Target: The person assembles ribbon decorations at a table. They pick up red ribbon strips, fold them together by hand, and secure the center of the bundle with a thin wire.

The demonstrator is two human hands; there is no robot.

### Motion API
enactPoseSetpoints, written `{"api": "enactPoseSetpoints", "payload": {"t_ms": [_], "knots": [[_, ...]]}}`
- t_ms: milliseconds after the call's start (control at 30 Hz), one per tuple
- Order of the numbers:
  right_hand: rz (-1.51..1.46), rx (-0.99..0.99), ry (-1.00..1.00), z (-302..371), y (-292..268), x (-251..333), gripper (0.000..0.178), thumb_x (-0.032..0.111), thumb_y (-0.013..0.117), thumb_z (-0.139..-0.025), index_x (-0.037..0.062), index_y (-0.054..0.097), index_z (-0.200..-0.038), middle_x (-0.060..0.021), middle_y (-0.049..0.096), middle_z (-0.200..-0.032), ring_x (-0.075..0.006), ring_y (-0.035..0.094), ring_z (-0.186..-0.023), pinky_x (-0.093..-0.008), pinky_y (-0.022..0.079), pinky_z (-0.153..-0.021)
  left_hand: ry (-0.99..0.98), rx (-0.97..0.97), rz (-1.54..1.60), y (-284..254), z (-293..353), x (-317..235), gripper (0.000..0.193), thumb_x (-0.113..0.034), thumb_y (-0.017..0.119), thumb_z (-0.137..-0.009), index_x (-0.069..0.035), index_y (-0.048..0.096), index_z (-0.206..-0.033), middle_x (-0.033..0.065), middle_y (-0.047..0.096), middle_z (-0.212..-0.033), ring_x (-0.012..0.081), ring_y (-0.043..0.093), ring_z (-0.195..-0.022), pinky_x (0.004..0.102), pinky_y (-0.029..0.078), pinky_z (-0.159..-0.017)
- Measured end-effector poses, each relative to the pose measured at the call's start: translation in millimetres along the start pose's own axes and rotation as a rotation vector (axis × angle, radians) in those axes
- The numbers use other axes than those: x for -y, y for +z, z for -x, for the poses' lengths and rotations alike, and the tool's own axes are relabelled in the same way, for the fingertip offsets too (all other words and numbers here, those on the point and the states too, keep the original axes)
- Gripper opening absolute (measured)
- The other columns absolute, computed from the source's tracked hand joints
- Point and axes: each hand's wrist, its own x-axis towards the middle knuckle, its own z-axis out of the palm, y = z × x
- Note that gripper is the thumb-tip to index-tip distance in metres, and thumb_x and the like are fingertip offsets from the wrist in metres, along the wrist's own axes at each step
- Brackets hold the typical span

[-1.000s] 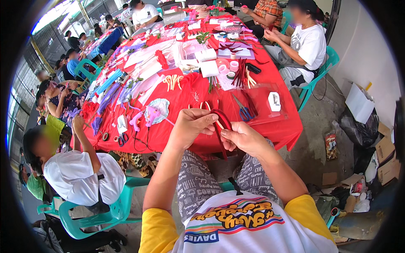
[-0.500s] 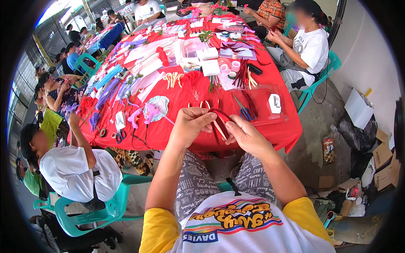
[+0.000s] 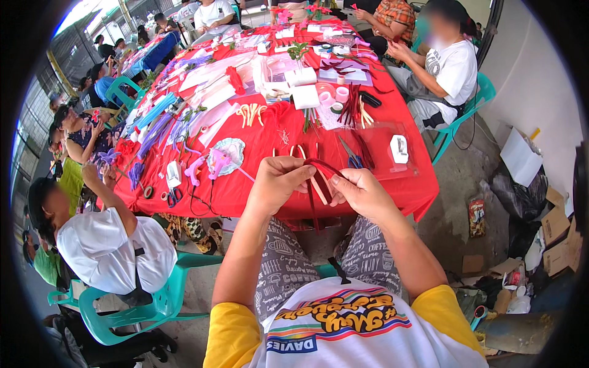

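My left hand (image 3: pixel 277 184) pinches dark red pipe cleaners (image 3: pixel 328 165) between thumb and fingers, just past the table's near edge. The red stems arch across to my right hand (image 3: pixel 366 195), whose thumb and fingers are closed on their other side. Between the hands a cream pipe cleaner (image 3: pixel 320 187) slants down, and a red end hangs below it. Where exactly the stems join is hidden by my fingers. Scissors with blue handles (image 3: pixel 354 161) lie on the red table (image 3: pixel 392 195) beyond my right hand, beside more dark red stems (image 3: pixel 364 150).
Pink glue guns (image 3: pixel 218 164) with cords lie left of my hands, near another pair of scissors (image 3: pixel 175 196). Cream stems (image 3: pixel 251 114), white boxes (image 3: pixel 305 97) and tape rolls (image 3: pixel 342 94) fill the table. People sit at both sides; cardboard (image 3: pixel 556 224) and bags lie at right.
My right hand has shifted slightly right, and the red stems are spread more, with an end now hanging down. The person at left has raised their hands.
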Motion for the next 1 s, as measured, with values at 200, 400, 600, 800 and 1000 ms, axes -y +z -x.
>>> {"api": "enactPoseSetpoints", "payload": {"t_ms": [200, 400, 600, 800, 1000], "knots": [[-0.259, 0.064, 0.164, 2.4, -0.1, -1.3, 0.03, 0.025, 0.051, -0.096, -0.0026, 0.062, -0.098, -0.0089, 0.066, -0.086, -0.017, 0.067, -0.076, -0.0262, 0.052, -0.068, -0.011, -0.003, 0.032, 3.8, 1.3, -0.2, 0.011, -0.01, 0.068, -0.084, 0.0, 0.07, -0.087, 0.002, 0.065, -0.072, 0.0053, 0.058, -0.062, 0.0191, 0.049, -0.053], [-0.264, 0.141, 0.167, 5.1, -2.2, -3.7, 0.03, 0.027, 0.052, -0.095, -0.0005, 0.063, -0.101, -0.0082, 0.067, -0.089, -0.0174, 0.068, -0.08, -0.0253, 0.051, -0.069, -0.032, -0.019, 0.022, 6.5, 3.2, 2.2, 0.011, -0.011, 0.069, -0.083, -0.001, 0.071, -0.087, 0.0002, 0.064, -0.07, 0.0038, 0.056, -0.06, 0.0183, 0.049, -0.051], [-0.335, 0.107, 0.198, 5.1, -5.7, -17.3, 0.028, 0.024, 0.054, -0.095, -0.0009, 0.062, -0.101, -0.0071, 0.066, -0.089, -0.0162, 0.068, -0.079, -0.025, 0.052, -0.066, -0.052, -0.062, 0.055, 14.5, 3.3, 9.5, 0.011, -0.01, 0.068, -0.084, 0.0, 0.07, -0.088, 0.0016, 0.066, -0.072, 0.0041, 0.058, -0.061, 0.018, 0.05, -0.053], [-0.343, 0.086, 0.203, 7.6, -7.4, -26.6, 0.031, 0.025, 0.05, -0.096, -0.0021, 0.058, -0.109, -0.0096, 0.066, -0.091, -0.0161, 0.067, -0.078, -0.023, 0.052, -0.065, -0.049, -0.025, 0.04, 27.1, 0.4, 12.9, 0.011, -0.005, 0.063, -0.086, 0.003, 0.069, -0.09, 0.0047, 0.067, -0.077, 0.0064, 0.061, -0.064, 0.0189, 0.051, -0.057], [-0.375, 0.133, 0.211, 12.4, -20.7, -32.1, 0.034, 0.029, 0.045, -0.098, -0.0003, 0.058, -0.109, -0.0144, 0.067, -0.094, -0.0152, 0.067, -0.078, -0.0225, 0.052, -0.065, -0.084, 0.013, -0.003, 26.7, -8.3, 27.5, 0.012, -0.006, 0.063, -0.086, 0.003, 0.068, -0.092, 0.0058, 0.068, -0.079, 0.0074, 0.062, -0.067, 0.02, 0.053, -0.059]]}}
